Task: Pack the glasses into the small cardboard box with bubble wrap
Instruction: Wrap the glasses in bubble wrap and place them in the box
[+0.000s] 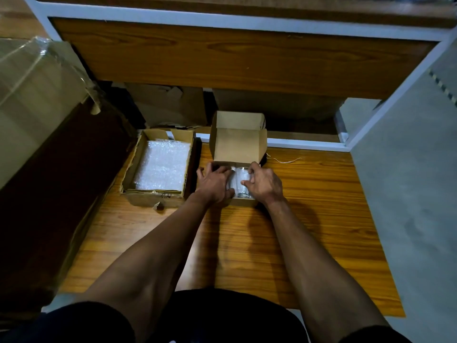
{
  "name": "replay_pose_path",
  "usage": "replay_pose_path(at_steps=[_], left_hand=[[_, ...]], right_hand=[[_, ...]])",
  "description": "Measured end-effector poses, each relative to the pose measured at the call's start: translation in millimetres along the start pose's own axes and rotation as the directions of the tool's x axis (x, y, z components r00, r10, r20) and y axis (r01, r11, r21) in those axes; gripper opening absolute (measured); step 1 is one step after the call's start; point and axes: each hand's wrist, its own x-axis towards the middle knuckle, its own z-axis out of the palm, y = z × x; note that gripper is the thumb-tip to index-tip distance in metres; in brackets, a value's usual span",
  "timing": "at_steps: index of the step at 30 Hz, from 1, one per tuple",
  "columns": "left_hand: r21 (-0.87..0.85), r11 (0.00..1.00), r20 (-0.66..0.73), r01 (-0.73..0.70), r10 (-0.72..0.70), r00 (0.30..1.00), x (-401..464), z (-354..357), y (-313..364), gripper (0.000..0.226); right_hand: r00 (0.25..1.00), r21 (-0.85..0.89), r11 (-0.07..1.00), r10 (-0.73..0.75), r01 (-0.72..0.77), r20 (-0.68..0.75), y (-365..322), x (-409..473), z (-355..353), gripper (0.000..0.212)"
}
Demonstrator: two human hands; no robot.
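Nearest the camera, two bare forearms reach forward over the wooden desk (pixel 309 219). The left hand (pixel 214 184) lies spread over the left half of the small cardboard box (pixel 243 201), fingers fairly straight, pressing on something pale beneath that looks like bubble wrap; what exactly it covers is hidden. The right hand (pixel 264 183) curls its fingers round a clear glass (pixel 242 181) that lies inside the box, against the left hand's side. The box's lid (pixel 238 147) stands open behind the hands.

Left of it, just beside, sits a larger open carton (pixel 138 198) holding a flat stack of bubble wrap (pixel 162 167). Further back, more cartons rest in shadow under a wooden shelf (pixel 235 60).

The risk, as I judge it, is glass meeting glass: this one appears bare, and if pushed down hard beside a wrapped neighbour with no padding between, it could chip. Forcing a tight fit might also split the box wall.
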Motion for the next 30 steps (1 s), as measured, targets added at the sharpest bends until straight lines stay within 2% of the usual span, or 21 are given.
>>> replay_pose_path(at_steps=[5, 8, 12, 15, 18, 20, 22, 24, 30], left_hand=[[-0.012, 1.0, 0.024, -0.006, 0.006, 1.0, 3.1, -0.4, 1.1, 0.075], [-0.11, 0.993, -0.141, -0.042, 0.027, 0.99, -5.4, 0.7, -13.0, 0.062], [-0.188, 0.981, -0.407, -0.041, -0.04, 0.913, -19.0, -10.6, -36.8, 0.042], [-0.227, 0.974, -0.493, 0.009, -0.123, 0.861, -27.3, -27.5, -61.7, 0.036], [-0.33, 0.936, -0.541, 0.119, -0.291, 0.789, -29.7, -31.7, -95.6, 0.031], [-0.358, 0.906, -0.468, 0.225, -0.383, 0.796, -29.1, -29.8, -123.0, 0.034], [-0.308, 0.881, -0.283, 0.358, -0.444, 0.85, -30.0, -28.1, -148.2, 0.043], [-0.247, 0.867, -0.142, 0.432, -0.474, 0.869, -32.2, -26.6, -166.5, 0.055], [-0.207, 0.897, -0.127, 0.391, -0.421, 0.898, -26.0, -21.5, -182.4, 0.058]], right_hand=[[0.999, -0.035, 0.999, 0.03, -0.029, 0.012, -0.2, -0.6, -0.3, 0.042], [1.0, -0.058, 0.998, 0.01, -0.01, -0.004, -1.3, -2.0, 0.3, 0.04], [0.996, -0.068, 0.996, -0.067, 0.064, -0.052, -14.8, -2.7, 1.5, 0.033], [0.981, 0.003, 0.985, -0.172, 0.173, -0.089, -40.4, 0.6, 6.3, 0.029], [0.958, 0.111, 0.952, -0.279, 0.286, -0.068, -72.8, 5.9, 11.5, 0.022], [0.931, 0.146, 0.92, -0.354, 0.364, -0.088, -95.3, 11.1, 17.6, 0.018], [0.902, 0.152, 0.89, -0.417, 0.431, -0.114, -115.0, 17.1, 26.6, 0.015], [0.886, 0.125, 0.878, -0.454, 0.463, -0.095, -131.5, 24.5, 38.1, 0.017], [0.9, 0.075, 0.897, -0.434, 0.436, -0.043, -157.0, 35.4, 61.1, 0.032]])
